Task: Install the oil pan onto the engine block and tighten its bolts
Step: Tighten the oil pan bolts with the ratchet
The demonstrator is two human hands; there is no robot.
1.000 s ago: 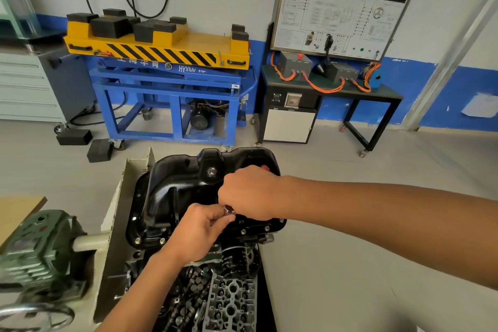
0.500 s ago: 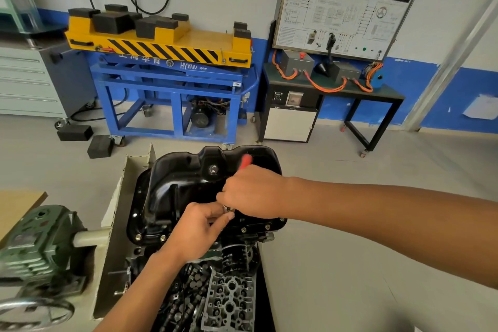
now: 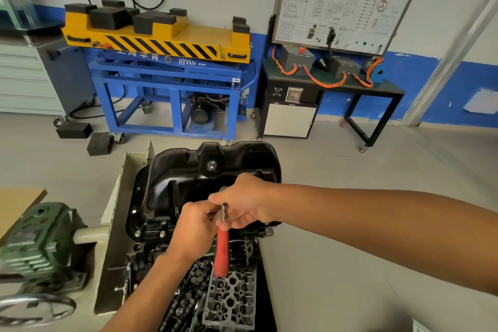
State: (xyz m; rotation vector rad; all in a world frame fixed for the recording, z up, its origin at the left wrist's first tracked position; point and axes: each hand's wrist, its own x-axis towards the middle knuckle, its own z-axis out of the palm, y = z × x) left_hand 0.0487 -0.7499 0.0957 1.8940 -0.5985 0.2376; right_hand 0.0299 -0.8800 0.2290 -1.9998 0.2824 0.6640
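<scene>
1 oil pan (image 3: 188,178); 1 red-handled wrench (image 3: 222,253); 2 hands: left hand (image 3: 195,226), right hand (image 3: 242,199); 2 black floor blocks (image 3: 74,130) (image 3: 100,143).

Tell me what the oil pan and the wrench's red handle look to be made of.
Oil pan: likely stamped steel, glossy black paint; pressed ribs and sharp reflections. Wrench: red plastic or rubber handle, matte and smooth; bare silvery metal shank above.

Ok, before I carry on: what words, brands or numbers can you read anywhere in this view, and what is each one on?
"HYXAN", roughly: white lettering on the blue lift stand; the marks after it and the Chinese characters to its left are unclear.
Training board: header and diagram labels too blurred to read.
Cabinet: panel labels too small to read.
Oil pan, red-handled wrench: no text visible.
</scene>
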